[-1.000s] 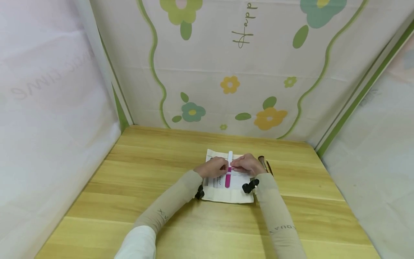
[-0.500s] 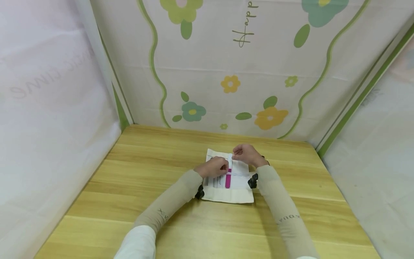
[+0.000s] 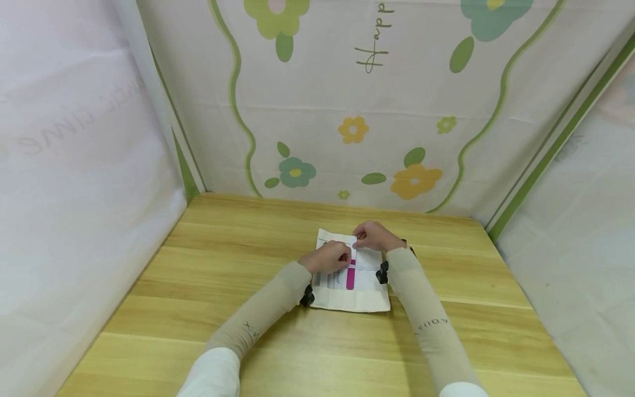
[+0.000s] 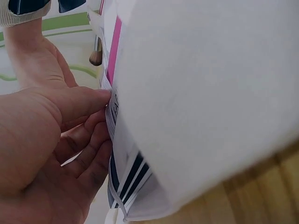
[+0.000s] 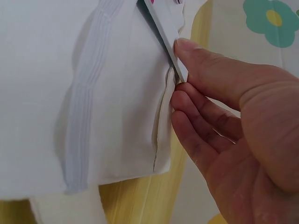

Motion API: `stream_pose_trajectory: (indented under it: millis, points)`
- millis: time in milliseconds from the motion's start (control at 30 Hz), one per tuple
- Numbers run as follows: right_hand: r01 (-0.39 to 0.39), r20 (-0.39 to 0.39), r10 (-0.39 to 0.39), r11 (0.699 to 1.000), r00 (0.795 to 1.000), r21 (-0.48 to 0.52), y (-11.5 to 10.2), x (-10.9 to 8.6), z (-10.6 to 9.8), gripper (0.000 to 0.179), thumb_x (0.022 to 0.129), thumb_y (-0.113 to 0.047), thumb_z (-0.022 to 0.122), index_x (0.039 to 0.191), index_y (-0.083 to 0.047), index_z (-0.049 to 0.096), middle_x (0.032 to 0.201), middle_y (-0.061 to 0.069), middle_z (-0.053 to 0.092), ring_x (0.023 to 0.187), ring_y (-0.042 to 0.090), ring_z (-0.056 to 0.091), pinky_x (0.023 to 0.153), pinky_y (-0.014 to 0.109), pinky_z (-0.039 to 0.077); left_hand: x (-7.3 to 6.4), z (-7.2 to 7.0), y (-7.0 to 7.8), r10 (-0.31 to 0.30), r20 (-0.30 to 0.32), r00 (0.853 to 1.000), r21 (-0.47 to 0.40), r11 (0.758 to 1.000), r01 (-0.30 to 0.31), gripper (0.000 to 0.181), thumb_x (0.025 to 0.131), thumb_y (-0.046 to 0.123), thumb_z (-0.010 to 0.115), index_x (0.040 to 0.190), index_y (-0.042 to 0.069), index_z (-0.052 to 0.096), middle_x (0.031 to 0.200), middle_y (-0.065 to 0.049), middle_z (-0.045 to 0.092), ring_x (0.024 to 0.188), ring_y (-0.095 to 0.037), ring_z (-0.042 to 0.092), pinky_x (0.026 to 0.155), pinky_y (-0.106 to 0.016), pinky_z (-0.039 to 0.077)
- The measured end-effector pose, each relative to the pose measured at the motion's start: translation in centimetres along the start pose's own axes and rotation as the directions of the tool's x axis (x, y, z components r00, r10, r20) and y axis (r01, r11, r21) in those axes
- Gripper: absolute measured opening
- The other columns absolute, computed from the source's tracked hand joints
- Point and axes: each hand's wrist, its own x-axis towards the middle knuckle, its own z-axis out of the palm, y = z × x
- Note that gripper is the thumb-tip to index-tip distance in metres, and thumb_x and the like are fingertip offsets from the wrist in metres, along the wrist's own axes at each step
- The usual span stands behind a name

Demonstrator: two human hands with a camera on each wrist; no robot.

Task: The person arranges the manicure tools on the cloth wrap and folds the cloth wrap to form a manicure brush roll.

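A cream fabric pouch lies spread on the table, with a pale elastic band across it. Running lengthwise over the pouch is a flat white and magenta stick, apparently a nail file, its middle passing under the band. My right hand pinches the file's far white end between thumb and fingers at the pouch's far edge. My left hand pinches the elastic band just left of the file; its fingers are curled. Printed white packaging sits under the band by the left hand, partly covered.
A makeup brush shows in the left wrist view; in the head view the right hand and wrist mostly cover the brushes. Wooden tabletop surrounds the pouch. Fabric walls with printed flowers stand behind and on both sides.
My right hand has moved from the file's middle to its far end, then slightly left. The file has shifted a little toward me. The left hand has stayed in place.
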Motion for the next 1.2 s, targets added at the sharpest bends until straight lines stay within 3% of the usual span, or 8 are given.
stream_pose_trajectory:
  millis: [500,800,967,1000,1200]
  points:
    - [-0.017,0.003,0.017,0.998,1.0,0.063,-0.5,-1.4,1.1,0.025,0.093,-0.01,0.081,0.115,-0.002,0.076,0.107,0.011,0.078,0.095,0.017,0.071,0.089,0.033,0.061,0.1,0.1,-0.2,0.029,0.001,1.0,-0.02,0.999,-0.029,0.016,0.104,0.007,0.063,0.09,0.01,0.07,0.081,0.003,0.061,0.074,-0.006,0.051,0.075,-0.021,0.045]
    - [-0.003,-0.011,0.004,0.997,1.0,0.074,-0.5,-2.3,1.7,0.025,0.095,-0.009,0.078,0.119,0.0,0.075,0.11,0.013,0.078,0.098,0.02,0.072,0.092,0.037,0.061,0.1,0.0,-0.2,0.042,-0.007,0.999,-0.008,0.999,-0.042,0.015,0.104,0.007,0.063,0.091,0.008,0.07,0.082,0.002,0.062,0.076,-0.008,0.053,0.076,-0.021,0.046]
    - [-0.015,-0.036,0.016,0.999,0.999,0.041,-0.3,-3.2,-0.2,0.034,0.098,-0.014,0.076,0.127,0.003,0.071,0.119,0.017,0.075,0.108,0.026,0.072,0.097,0.042,0.06,0.3,-0.2,0.0,0.042,0.001,0.999,-0.015,0.999,-0.042,0.016,0.102,0.005,0.063,0.088,0.009,0.069,0.079,0.002,0.063,0.073,-0.008,0.052,0.075,-0.022,0.047]
    - [-0.025,-0.042,0.026,0.999,0.999,0.03,-0.1,-3.5,-0.8,0.037,0.098,-0.015,0.076,0.129,0.004,0.07,0.121,0.018,0.074,0.109,0.027,0.071,0.098,0.044,0.059,0.7,0.3,-0.8,0.053,-0.007,0.999,-0.004,0.999,-0.053,0.017,0.102,0.009,0.064,0.087,0.011,0.069,0.078,0.002,0.063,0.074,-0.008,0.052,0.075,-0.023,0.047]
    - [-0.054,-0.058,0.052,0.998,0.997,-0.028,2.5,-5.9,-4.0,0.039,0.101,-0.016,0.071,0.131,0.008,0.066,0.12,0.022,0.072,0.107,0.029,0.068,0.1,0.05,0.056,0.8,0.3,-0.1,0.012,0.014,1.0,0.019,1.0,-0.013,0.013,0.102,0.011,0.066,0.089,0.011,0.069,0.08,0.004,0.063,0.076,-0.009,0.053,0.075,-0.023,0.048]
